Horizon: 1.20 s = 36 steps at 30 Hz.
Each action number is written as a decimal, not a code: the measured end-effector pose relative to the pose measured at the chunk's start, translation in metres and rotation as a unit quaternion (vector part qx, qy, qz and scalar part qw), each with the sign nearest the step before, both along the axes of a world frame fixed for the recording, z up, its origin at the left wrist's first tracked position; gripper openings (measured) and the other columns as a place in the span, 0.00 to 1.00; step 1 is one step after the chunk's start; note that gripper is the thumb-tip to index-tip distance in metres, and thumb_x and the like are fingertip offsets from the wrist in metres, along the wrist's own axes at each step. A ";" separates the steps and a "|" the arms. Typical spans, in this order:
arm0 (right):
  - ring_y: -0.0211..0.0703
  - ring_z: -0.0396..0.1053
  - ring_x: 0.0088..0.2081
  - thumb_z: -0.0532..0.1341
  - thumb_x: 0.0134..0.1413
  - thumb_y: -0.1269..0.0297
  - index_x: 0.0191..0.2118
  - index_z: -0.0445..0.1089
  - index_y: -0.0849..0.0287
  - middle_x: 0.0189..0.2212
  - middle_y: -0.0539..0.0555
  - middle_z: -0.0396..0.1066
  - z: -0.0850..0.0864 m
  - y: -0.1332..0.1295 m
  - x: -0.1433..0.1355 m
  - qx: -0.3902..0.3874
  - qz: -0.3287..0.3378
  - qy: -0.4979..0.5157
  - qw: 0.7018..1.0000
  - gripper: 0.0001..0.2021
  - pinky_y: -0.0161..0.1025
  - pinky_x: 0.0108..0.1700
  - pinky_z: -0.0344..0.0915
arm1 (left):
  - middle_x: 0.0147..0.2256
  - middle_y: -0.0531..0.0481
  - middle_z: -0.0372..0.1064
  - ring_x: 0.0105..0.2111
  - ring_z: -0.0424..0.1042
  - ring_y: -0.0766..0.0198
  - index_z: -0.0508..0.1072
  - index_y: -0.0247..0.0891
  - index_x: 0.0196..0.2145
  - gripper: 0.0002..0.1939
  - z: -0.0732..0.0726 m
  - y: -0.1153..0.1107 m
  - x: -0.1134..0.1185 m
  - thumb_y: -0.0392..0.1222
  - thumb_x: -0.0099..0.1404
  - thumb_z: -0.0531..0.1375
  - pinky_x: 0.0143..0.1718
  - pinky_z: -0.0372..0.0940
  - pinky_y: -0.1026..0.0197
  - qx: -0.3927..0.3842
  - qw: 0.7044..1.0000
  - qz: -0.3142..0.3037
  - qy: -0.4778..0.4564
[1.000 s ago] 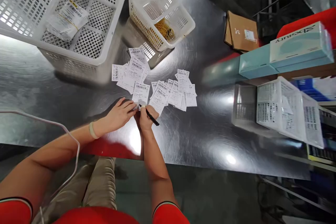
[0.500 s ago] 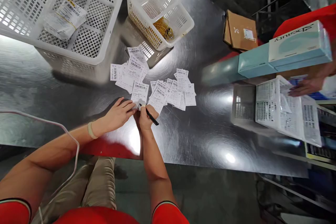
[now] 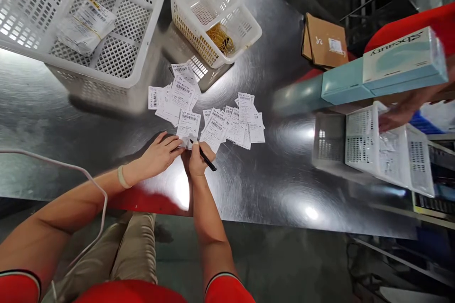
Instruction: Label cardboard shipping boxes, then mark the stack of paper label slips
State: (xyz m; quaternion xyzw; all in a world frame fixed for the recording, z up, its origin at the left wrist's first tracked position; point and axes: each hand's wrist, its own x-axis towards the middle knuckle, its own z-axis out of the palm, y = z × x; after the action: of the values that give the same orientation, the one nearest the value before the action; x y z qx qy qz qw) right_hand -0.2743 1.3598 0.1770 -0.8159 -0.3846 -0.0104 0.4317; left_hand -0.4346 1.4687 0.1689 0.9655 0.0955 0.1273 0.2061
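Observation:
A printed slip with a barcode (image 3: 188,123) lies flat on the metal table in front of me. My left hand (image 3: 159,154) rests with its fingers stretched out, the tips on the slip's lower left edge. In my right hand (image 3: 199,158) is a black pen (image 3: 207,157), gripped between thumb and fingers, its tip at the lower part of the slip. Beyond my left hand spreads a loose pile of similar slips (image 3: 179,94). Another overlapping group of slips (image 3: 234,123) lies to the right.
A large white basket (image 3: 133,68) holds a banded bundle of slips (image 3: 87,26). Rubber bands (image 3: 220,38) lie in a smaller white basket (image 3: 249,40). On the right are light-blue boxes (image 3: 401,66), a cardboard box (image 3: 326,40), a white basket (image 3: 359,139) and a co-worker's hand (image 3: 394,116).
My hands stay nearly in place, with the pen shifting very slightly on the slip. The co-worker's hand has moved left over the basket on the right.

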 end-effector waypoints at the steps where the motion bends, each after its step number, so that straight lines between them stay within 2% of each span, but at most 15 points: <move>1: 0.37 0.52 0.23 0.57 0.73 0.60 0.22 0.52 0.50 0.18 0.45 0.55 0.000 0.000 0.000 0.010 -0.007 -0.003 1.000 0.24 0.39 0.28 0.52 | 0.64 0.39 0.81 0.69 0.76 0.46 0.84 0.44 0.63 0.20 0.000 0.000 0.000 0.32 0.81 0.61 0.76 0.66 0.36 0.000 1.000 -0.001 0.001; 6: 0.38 0.53 0.23 0.57 0.76 0.58 0.23 0.52 0.50 0.19 0.46 0.55 -0.001 0.000 0.000 0.010 -0.020 0.000 1.000 0.25 0.39 0.28 0.54 | 0.65 0.40 0.80 0.69 0.75 0.47 0.84 0.45 0.63 0.19 0.001 0.000 0.000 0.33 0.81 0.62 0.77 0.65 0.36 -0.003 1.000 0.000 0.012; 10: 0.38 0.54 0.24 0.57 0.75 0.61 0.23 0.54 0.51 0.20 0.45 0.56 -0.002 -0.002 0.001 0.012 0.001 -0.006 1.000 0.24 0.39 0.29 0.54 | 0.65 0.39 0.80 0.69 0.76 0.46 0.85 0.43 0.63 0.19 0.002 0.000 0.001 0.32 0.81 0.61 0.76 0.66 0.35 0.000 1.000 0.000 0.004; 15: 0.37 0.54 0.24 0.57 0.75 0.64 0.23 0.54 0.51 0.20 0.45 0.56 -0.004 -0.003 0.000 0.000 -0.013 -0.022 1.000 0.24 0.38 0.30 0.55 | 0.65 0.38 0.80 0.69 0.76 0.46 0.85 0.42 0.63 0.19 0.003 -0.001 0.000 0.33 0.82 0.60 0.76 0.66 0.35 0.001 1.000 0.000 0.008; 20: 0.36 0.53 0.23 0.58 0.74 0.62 0.22 0.52 0.50 0.19 0.45 0.55 -0.001 -0.002 0.000 0.020 0.006 -0.012 1.000 0.25 0.39 0.29 0.53 | 0.65 0.39 0.80 0.69 0.75 0.46 0.84 0.42 0.64 0.20 0.004 0.000 -0.001 0.32 0.82 0.60 0.77 0.65 0.35 -0.006 1.000 -0.003 0.011; 25: 0.36 0.53 0.22 0.57 0.74 0.59 0.22 0.52 0.50 0.18 0.45 0.56 0.002 0.000 -0.001 0.009 -0.010 -0.011 1.000 0.25 0.38 0.27 0.52 | 0.65 0.39 0.80 0.70 0.75 0.46 0.85 0.43 0.63 0.21 0.003 0.000 0.000 0.31 0.80 0.61 0.78 0.64 0.35 -0.012 1.000 -0.003 0.009; 32: 0.36 0.52 0.22 0.58 0.72 0.62 0.22 0.53 0.50 0.19 0.44 0.54 0.000 0.000 0.001 0.033 0.007 -0.022 0.999 0.23 0.39 0.27 0.52 | 0.64 0.39 0.81 0.68 0.77 0.46 0.84 0.42 0.62 0.19 0.001 0.000 0.000 0.32 0.81 0.61 0.76 0.68 0.34 0.002 1.000 0.000 -0.004; 36: 0.38 0.51 0.22 0.57 0.73 0.60 0.23 0.51 0.49 0.19 0.44 0.53 0.000 -0.001 0.001 0.027 -0.005 -0.015 1.000 0.24 0.39 0.27 0.54 | 0.65 0.39 0.81 0.69 0.76 0.45 0.84 0.42 0.63 0.19 0.001 -0.002 0.000 0.32 0.82 0.60 0.77 0.67 0.34 -0.002 1.000 0.002 0.004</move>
State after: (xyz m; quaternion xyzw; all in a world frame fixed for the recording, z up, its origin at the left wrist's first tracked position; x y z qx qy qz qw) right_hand -0.2736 1.3588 0.1767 -0.8058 -0.3865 -0.0351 0.4473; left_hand -0.4350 1.4664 0.1695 0.9653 0.0989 0.1238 0.2074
